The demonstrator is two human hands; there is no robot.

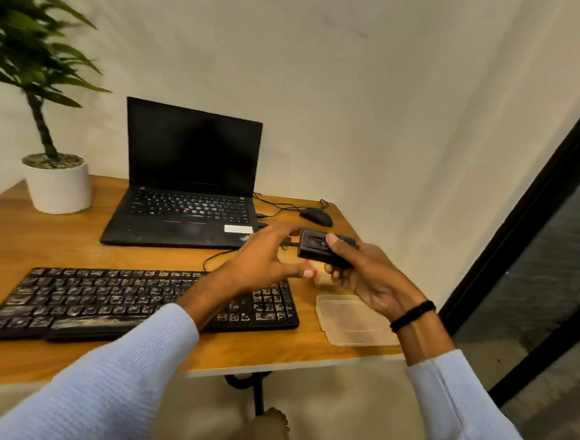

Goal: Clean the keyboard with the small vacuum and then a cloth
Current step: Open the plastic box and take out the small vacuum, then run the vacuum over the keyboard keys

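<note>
The plant (30,30) runs off the top and left edges, its leaves smeared. The left hand (265,256) is blurred; whether its fingertips touch the small vacuum (314,247) cannot be told. It hides the laptop's (188,185) near right corner and most of a pale object (323,282) too unclear to name. The right hand (370,280) covers much of the small vacuum. The left forearm crosses the right part of the keyboard (104,303), whose key legends are unreadable. The counter (23,235) is cut off at the left.
</note>
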